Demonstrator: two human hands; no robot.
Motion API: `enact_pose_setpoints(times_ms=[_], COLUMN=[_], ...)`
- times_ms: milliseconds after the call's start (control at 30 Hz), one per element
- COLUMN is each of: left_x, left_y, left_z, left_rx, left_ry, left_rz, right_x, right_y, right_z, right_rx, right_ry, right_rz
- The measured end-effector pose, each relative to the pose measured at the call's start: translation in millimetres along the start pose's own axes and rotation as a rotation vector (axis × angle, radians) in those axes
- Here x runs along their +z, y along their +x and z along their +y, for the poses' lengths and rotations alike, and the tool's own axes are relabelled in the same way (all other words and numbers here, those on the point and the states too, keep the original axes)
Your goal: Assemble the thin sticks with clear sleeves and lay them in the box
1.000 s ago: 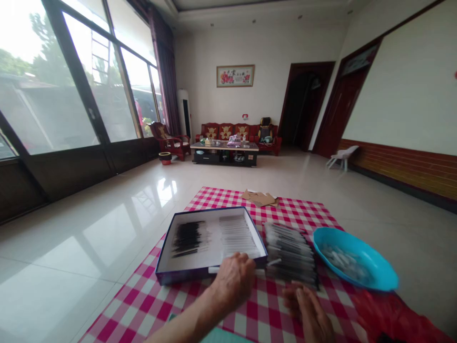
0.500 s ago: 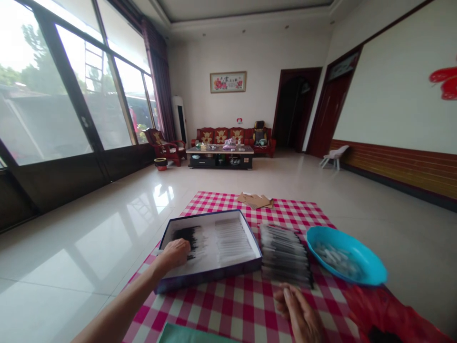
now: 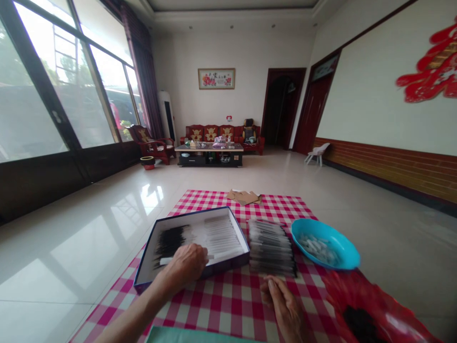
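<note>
My left hand (image 3: 185, 265) is closed round a thin white pen-like stick (image 3: 167, 260), held over the front of a shallow blue-edged box (image 3: 143, 281). Inside the box lie rows of black-tipped pieces (image 3: 169, 239) and clear ones (image 3: 223, 235). My right hand (image 3: 283, 307) rests on the red-and-white checked cloth (image 3: 232, 305) with its fingers stretched out and holds nothing. It lies just in front of a stack of dark pens (image 3: 271, 247). A blue bowl (image 3: 352, 259) of small pale caps stands to the right.
A red plastic bag (image 3: 371, 309) with dark contents lies at the right front. Brown cardboard pieces (image 3: 244, 196) sit at the cloth's far edge. A green sheet (image 3: 178, 335) shows at the bottom. Glossy floor tiles surround the cloth; a sofa and low table (image 3: 210, 155) stand far back.
My left hand went from the box's right front to its left side, then came back toward the middle front, now gripping a white stick. The view swung right.
</note>
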State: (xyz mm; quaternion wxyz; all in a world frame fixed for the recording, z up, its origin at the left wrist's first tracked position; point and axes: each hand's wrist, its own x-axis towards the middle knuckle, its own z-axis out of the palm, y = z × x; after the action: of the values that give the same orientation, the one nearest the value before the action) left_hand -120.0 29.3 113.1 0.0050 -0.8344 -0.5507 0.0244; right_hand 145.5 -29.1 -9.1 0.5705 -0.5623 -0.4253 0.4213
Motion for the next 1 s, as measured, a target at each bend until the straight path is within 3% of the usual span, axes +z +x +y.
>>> enact_pose_setpoints(times_ms=[100, 200, 300, 400, 500, 633, 733, 1000], left_x=[-9.4, -4.1, 11.2, 24.5, 31.9, 43.9, 55.9, 75.9], left_y=[-11.1, -19.4, -20.8, -17.0, -10.8, -0.5, 6.3, 14.4], left_z=[53.6, 97.1, 126.7, 139.5, 135.3, 119.0, 113.9, 113.7], left_rx=[0.176, 0.352, 0.461, 0.527, 0.432, 0.187, 0.011, -0.182], left_ry=[-0.187, -0.311, -0.385, -0.464, -0.587, -0.952, -1.278, -2.03], left_rz=[0.051, 0.087, 0.119, 0.264, 0.384, 0.418, 0.355, 0.099], right_x=[1.4, 1.1, -0.5, -1.1, 0.2, 2.3, 2.3, 2.0], right_y=[-1.4, -3.6, -4.9, -5.7, -7.5, -10.9, -12.7, -13.1], right_z=[0.0, -3.0, -7.4, -11.2, -14.7, -17.4, -18.0, -31.6], right_rx=[-0.024, -0.052, -0.079, -0.103, -0.149, -0.093, -0.033, 0.067], right_ry=[0.004, -0.05, -0.095, -0.081, -0.064, -0.036, -0.004, 0.175], right_rz=[-0.017, -0.03, -0.032, -0.062, -0.084, -0.096, -0.107, -0.131])
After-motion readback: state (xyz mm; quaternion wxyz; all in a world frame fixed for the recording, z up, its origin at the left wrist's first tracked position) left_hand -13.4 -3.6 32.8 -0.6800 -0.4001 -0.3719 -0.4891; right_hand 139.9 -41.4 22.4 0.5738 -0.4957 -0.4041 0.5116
